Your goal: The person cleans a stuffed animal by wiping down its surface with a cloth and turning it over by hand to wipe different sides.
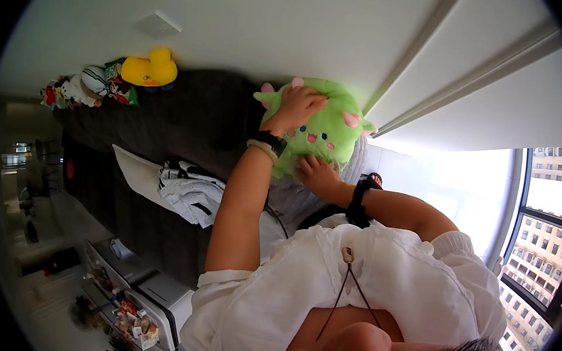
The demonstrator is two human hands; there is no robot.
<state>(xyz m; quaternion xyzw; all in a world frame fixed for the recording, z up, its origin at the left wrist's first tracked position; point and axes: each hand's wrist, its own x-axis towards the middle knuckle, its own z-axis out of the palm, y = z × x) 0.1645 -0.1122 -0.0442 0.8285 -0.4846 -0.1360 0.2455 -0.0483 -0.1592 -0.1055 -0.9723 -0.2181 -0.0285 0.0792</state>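
Left hand (301, 106), right hand (318, 177) — both on one green plush (333, 128)

Plush (341, 121): lime green, pink ear tips, pink cheeks, dark blue eyes, pinkish-red mouth. Sofa (186, 118), left of plush: dark brown-grey, no pattern. Duck toy (147, 71), upper left of plush: yellow, orange bill. Packet (118, 82), further left of plush: green with red patches. Cloth (190, 193), lower left of plush: pale grey, black markings. Wristband (359, 201), lower right of plush: black. Bangle (262, 149), just left of plush: cream. Shirt (411, 278), below plush: plain white. Wall (240, 20), above plush: off-white.
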